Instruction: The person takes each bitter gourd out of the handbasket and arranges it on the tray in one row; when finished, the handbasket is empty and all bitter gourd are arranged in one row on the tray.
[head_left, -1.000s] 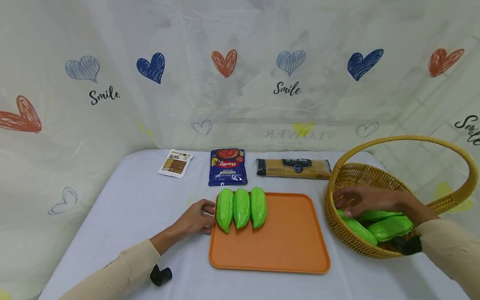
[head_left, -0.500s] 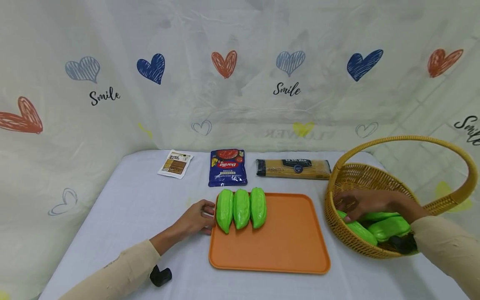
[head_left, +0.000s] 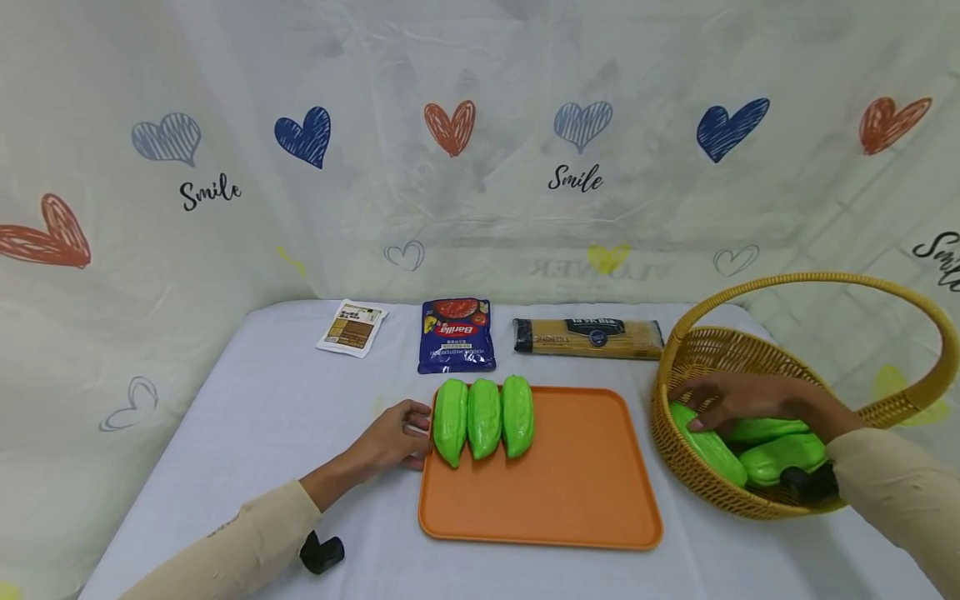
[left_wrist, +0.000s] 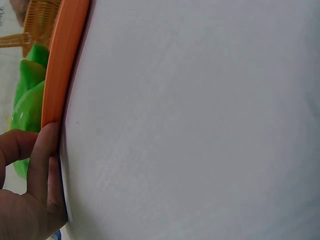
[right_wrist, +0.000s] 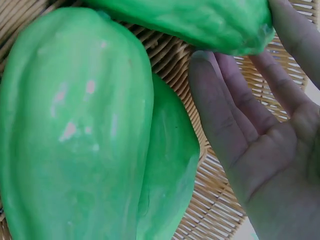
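In the head view my left hand (head_left: 390, 435) lies at the left edge of an orange tray (head_left: 540, 500). Its thumb and fingers pinch the tray's rim in the left wrist view. Three bright green, ridged bitter melons (head_left: 483, 419) lie side by side at the tray's back left. My right hand (head_left: 742, 398) is inside a wicker basket (head_left: 693, 475), pinching the end of a bitter melon (head_left: 708, 446) between thumb and fingers. Close below, in the right wrist view, lie another bitter melon (right_wrist: 75, 125) and one partly beneath it (right_wrist: 167, 165).
Behind the tray lie a white-and-brown packet (head_left: 352, 328), a blue sauce pouch (head_left: 456, 335) and a spaghetti pack (head_left: 588, 337). The basket's tall handle (head_left: 817, 278) arches over my right forearm. A white cloth covers the table (head_left: 262, 417).
The bitter melon at my right fingers has shifted slightly up and left inside the basket. My left hand and the tray stay in place.
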